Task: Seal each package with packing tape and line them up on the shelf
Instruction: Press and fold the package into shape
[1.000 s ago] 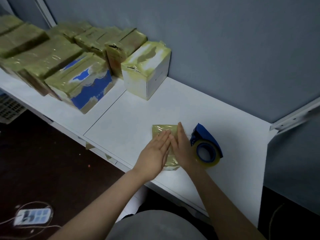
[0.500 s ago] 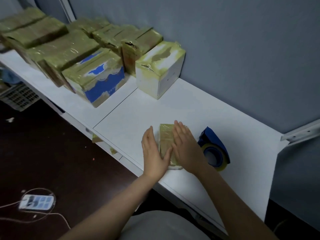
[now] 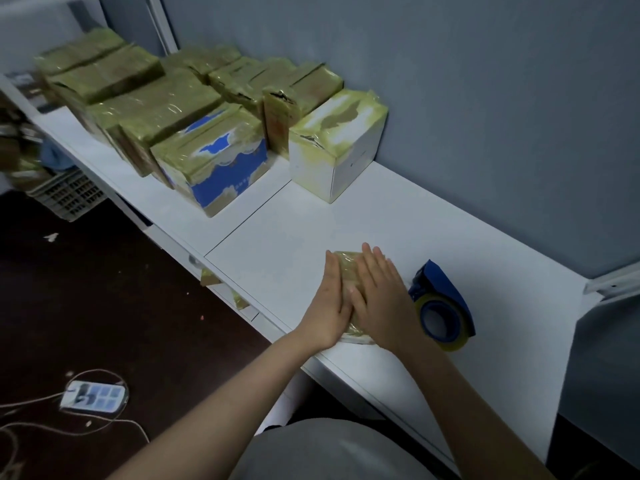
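Observation:
A small flat package (image 3: 349,271) wrapped in yellowish tape lies near the front edge of the white shelf (image 3: 433,230). My left hand (image 3: 329,306) presses against its left side with straight fingers. My right hand (image 3: 379,296) lies flat on its top and right side, covering most of it. A blue tape dispenser (image 3: 440,306) with a roll of tape stands just right of my right hand. Several taped packages stand in a row at the back left, the nearest being a white box (image 3: 336,150) and a blue-and-white box (image 3: 214,161).
The grey wall (image 3: 485,98) runs behind the shelf. A metal bracket (image 3: 613,282) juts out at the right end. On the dark floor to the left lie a power strip (image 3: 93,396) with cables and a plastic crate (image 3: 67,195). Tape scraps (image 3: 209,278) hang from the shelf's front edge.
My hands moved from flat on top of the package to either side of it, the left onto its left edge. The camera view shifted left.

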